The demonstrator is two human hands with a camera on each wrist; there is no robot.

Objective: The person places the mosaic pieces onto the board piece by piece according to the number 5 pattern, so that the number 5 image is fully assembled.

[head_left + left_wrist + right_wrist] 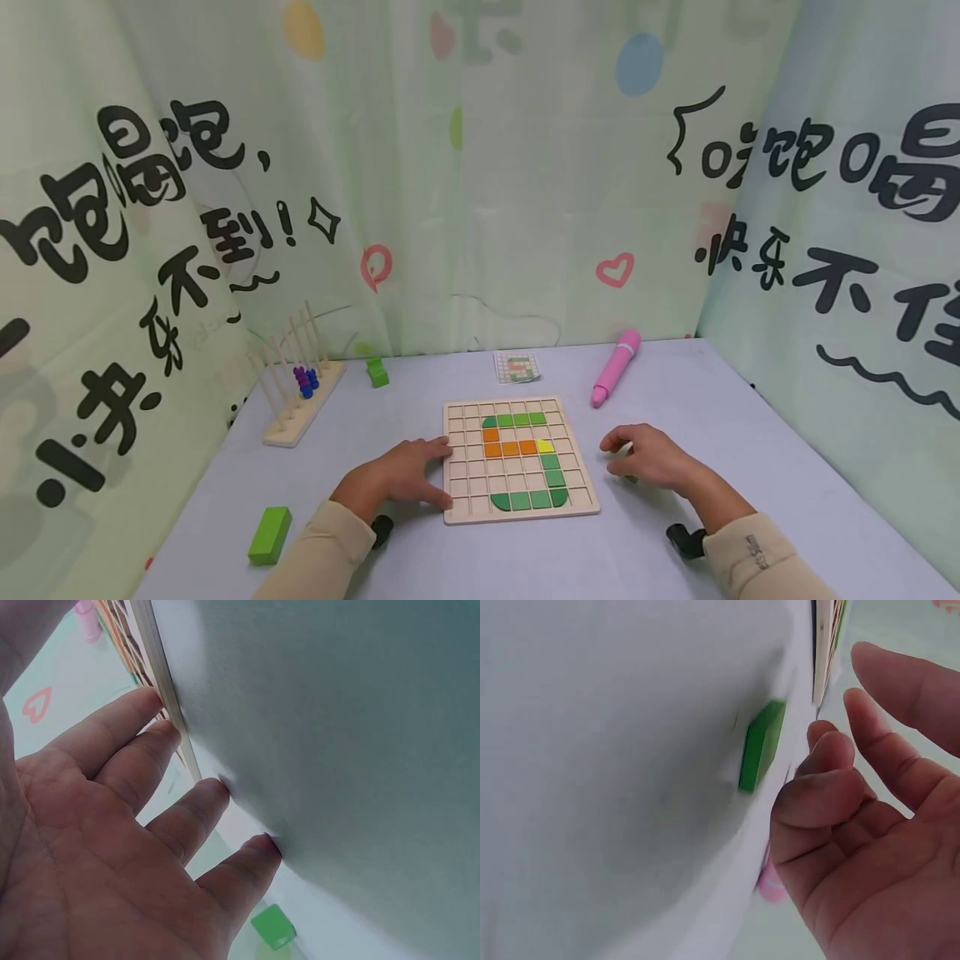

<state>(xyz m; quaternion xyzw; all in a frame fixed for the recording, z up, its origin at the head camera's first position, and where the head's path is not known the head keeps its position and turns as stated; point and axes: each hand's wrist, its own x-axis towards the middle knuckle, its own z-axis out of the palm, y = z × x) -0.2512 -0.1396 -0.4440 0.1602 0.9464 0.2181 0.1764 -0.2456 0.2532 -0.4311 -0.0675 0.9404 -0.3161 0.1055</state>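
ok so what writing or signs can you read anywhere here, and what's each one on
"泡泡喝泡," then "到!", "乐不" and "小央" on the left curtain; its other characters are cut off or folded.
"吃饱喝" and "快乐不住" on the right curtain, cut off at the frame edge.
Red heart outline, no words, on the back curtain.
Small print on the right sleeve: too small to read.
Pattern card: coloured squares only.

The head camera looked forward and down from above the bench (675, 400), taking in the grid board (521, 457) and both hands. The left wrist camera sat very near the left hand (97, 847), facing along the bench toward the board's edge (166, 690). The right wrist camera, equally close, faced the right hand (862, 832) and the board's opposite edge (823, 645).
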